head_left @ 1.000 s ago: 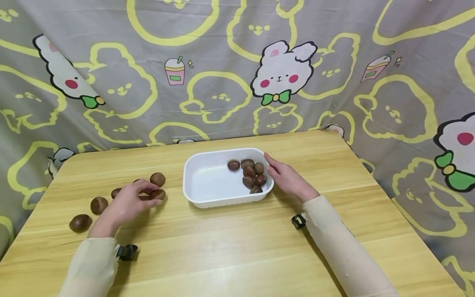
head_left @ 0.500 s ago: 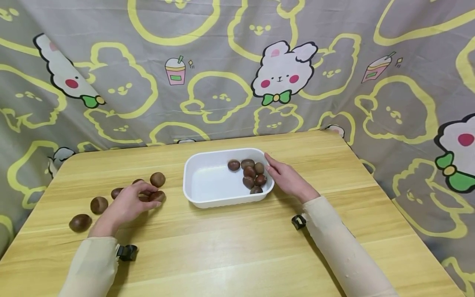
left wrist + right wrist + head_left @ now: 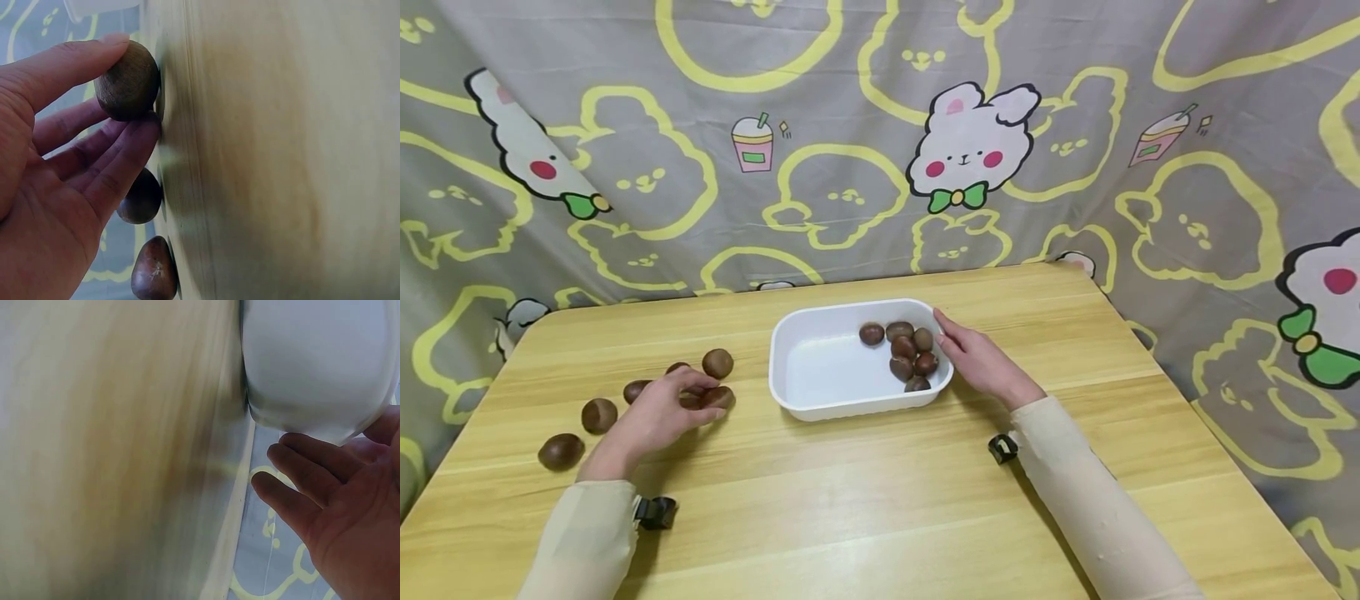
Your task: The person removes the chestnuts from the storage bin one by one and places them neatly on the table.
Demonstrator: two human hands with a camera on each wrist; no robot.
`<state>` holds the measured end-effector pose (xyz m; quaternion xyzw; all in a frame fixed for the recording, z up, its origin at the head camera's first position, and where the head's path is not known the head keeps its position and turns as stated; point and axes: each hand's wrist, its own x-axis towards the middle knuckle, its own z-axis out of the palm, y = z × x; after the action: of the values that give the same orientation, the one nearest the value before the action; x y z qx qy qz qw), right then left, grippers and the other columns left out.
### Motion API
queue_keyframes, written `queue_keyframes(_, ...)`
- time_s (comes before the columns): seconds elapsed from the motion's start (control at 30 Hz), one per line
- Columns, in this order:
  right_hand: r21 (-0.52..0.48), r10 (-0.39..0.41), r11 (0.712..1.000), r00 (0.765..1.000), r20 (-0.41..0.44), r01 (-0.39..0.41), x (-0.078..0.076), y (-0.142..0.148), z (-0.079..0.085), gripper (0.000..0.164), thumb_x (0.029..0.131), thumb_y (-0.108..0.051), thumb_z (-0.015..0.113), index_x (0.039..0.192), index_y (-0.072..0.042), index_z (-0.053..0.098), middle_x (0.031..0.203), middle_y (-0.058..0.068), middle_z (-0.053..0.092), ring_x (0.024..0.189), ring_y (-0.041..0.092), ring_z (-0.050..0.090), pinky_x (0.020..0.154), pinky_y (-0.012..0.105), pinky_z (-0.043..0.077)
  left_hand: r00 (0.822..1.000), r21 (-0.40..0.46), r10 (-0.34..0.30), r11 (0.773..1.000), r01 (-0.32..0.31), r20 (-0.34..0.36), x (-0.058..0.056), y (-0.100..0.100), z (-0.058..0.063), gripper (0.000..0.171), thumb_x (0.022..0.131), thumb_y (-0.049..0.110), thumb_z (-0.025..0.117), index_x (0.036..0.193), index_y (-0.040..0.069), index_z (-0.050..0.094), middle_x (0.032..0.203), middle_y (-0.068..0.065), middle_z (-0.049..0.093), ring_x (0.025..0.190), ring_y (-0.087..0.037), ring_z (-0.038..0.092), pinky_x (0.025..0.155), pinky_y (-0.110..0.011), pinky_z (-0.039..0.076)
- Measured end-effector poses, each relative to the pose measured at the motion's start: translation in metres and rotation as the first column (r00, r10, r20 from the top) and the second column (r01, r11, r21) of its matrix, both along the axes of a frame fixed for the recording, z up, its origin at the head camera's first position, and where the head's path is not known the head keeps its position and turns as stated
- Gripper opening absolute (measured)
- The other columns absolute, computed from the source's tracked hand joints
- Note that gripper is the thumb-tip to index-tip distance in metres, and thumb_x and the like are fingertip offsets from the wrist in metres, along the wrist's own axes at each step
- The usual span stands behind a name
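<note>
Fingers of left hand [image 3: 658, 408] pinch nut [image 3: 719, 398], left of frame centre | smooth white round-cornered tray [image 3: 850, 409] mid-frame, right hand [image 3: 987, 363] touching it, fingers fairly straight | wood-grain table [image 3: 865, 508] | nut dull brown, rounded, finely streaked

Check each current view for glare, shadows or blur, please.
Head: mostly clear, with pale glare on the table and shadows beside the sleeves; left wrist: chestnuts dark, table grain soft, curtain blurred; right wrist: table smeary, tray soft-edged.

On the table [image 3: 865, 508], chestnuts [image 3: 599, 416] lie left of the tray [image 3: 820, 367] (more chestnuts [image 3: 903, 347] in its right half).
</note>
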<state>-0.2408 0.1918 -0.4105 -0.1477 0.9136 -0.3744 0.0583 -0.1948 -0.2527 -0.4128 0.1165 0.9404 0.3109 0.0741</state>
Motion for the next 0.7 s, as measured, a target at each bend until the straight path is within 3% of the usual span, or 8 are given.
queue_keyframes(0.3, -0.002, 0.009, 1.0, 1.0, 0.01, -0.009, 0.0, 0.001, -0.001, 0.049, 0.098, -0.031, 0.035, 0.143, -0.021, 0.019, 0.142, 0.004, 0.027, 0.127, 0.02, 0.026, 0.103, 0.038, 0.023, 1.0, -0.009, 0.001, 1.0, -0.001, -0.014, 0.003, -0.001, 0.004, 0.056, 0.078, 0.043, 0.066, 0.115, 0.003, 0.055, 0.106, -0.01, 0.055, 0.101, -0.029, 0.052, 0.082, -0.045, 0.042)
queue_keyframes(0.5, 0.0, 0.004, 1.0, 1.0, 0.019, -0.004, -0.001, 0.001, -0.002, 0.049, 0.098, -0.032, 0.035, 0.143, -0.023, 0.019, 0.142, 0.003, 0.027, 0.127, 0.02, 0.026, 0.103, 0.039, 0.023, 0.995, 0.019, 0.085, 0.996, -0.084, -0.043, 0.004, -0.003, 0.014, 0.057, 0.079, 0.052, 0.059, 0.115, 0.007, 0.055, 0.107, -0.01, 0.057, 0.1, -0.028, 0.054, 0.082, -0.046, 0.043)
queue_keyframes(0.7, -0.004, 0.01, 1.0, 1.0, 0.018, -0.01, -0.001, 0.001, -0.001, 0.049, 0.098, -0.031, 0.035, 0.143, -0.021, 0.02, 0.142, 0.003, 0.026, 0.127, 0.02, 0.026, 0.103, 0.039, 0.023, 0.983, 0.083, 0.149, 0.987, -0.141, -0.11, 0.002, 0.006, 0.023, 0.048, 0.081, 0.053, 0.056, 0.111, 0.016, 0.059, 0.106, 0.002, 0.058, 0.094, -0.018, 0.054, 0.077, -0.038, 0.044)
